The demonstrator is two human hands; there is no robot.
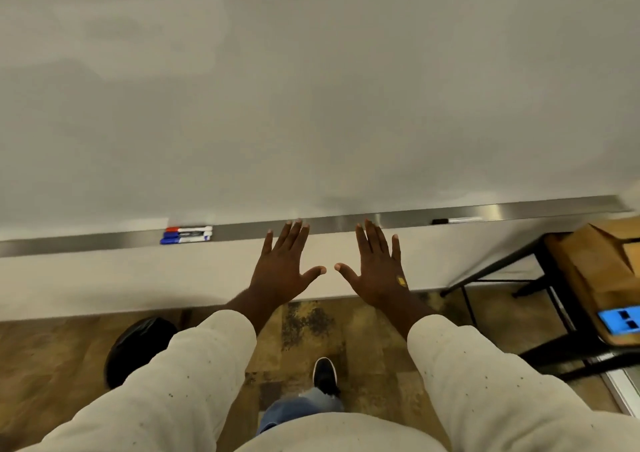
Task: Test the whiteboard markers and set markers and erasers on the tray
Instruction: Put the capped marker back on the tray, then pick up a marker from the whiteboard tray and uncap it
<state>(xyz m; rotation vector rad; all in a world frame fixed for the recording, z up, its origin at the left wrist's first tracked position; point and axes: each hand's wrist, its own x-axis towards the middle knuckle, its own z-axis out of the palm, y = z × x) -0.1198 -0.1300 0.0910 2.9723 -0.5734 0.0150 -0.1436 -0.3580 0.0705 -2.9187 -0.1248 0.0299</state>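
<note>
A: Head view, only one. Hands?

B: Left hand (284, 264) and right hand (377, 268) are both flat with fingers spread, backs to the camera, holding nothing. Their fingertips reach the front edge of the tray (346, 223). Can't tell if they touch it.

A: Where are the task's things?

B: The markers (187, 234) are bunched on the tray, left of the left hand and well apart from it. One has a red cap, the others blue. The black marker (457, 220) lies alone on the tray, right of the right hand.

A: Axes?

B: All lie flat, lengthwise along the tray, running left-right below the board (311, 88). The coloured caps point left, tails right towards the left hand. The black one also has its cap on the left, so the cap end faces the right hand.

A: Nearer hand?

B: Left hand for the bunch, right hand for the black marker. Each reach looks like a sideways slide along the tray, then a pinch across the barrel from above. That's my judgement.

A: Erasers?

B: None I can be sure of. There's a blue block (620, 318) on the stand (595, 271) far right, but I can't tell what it is.

A: Stage?

B: Looks like the start. Nothing picked up, and I see no clear test marks on the board.
</note>
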